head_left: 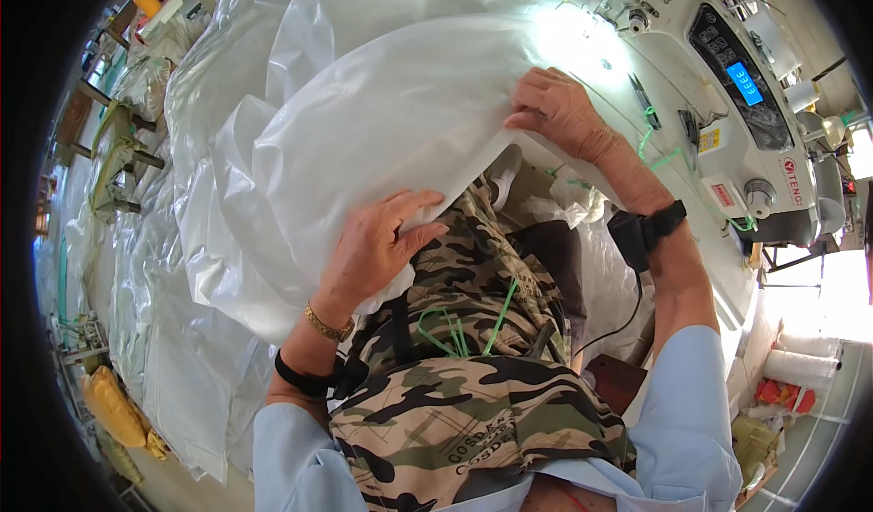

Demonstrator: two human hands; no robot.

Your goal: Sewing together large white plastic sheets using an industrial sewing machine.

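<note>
A large translucent white plastic sheet spreads in folds over the work surface and hangs toward my lap. My right hand is closed on its near edge, thumb below and fingers curled over, close to the bright lamp of a white sewing machine. Farther left and nearer to me, my left hand lies against the same edge, fingers stretched and thumb apart from them. The needle area is washed out by glare. A dark pair of thread snips lies on the machine bed, right of my right hand.
Green thread trails by the snips, and more green strands lie on my camouflage apron. Crumpled clear plastic heaps up at left. A yellow bundle sits at lower left, white rolls at right.
</note>
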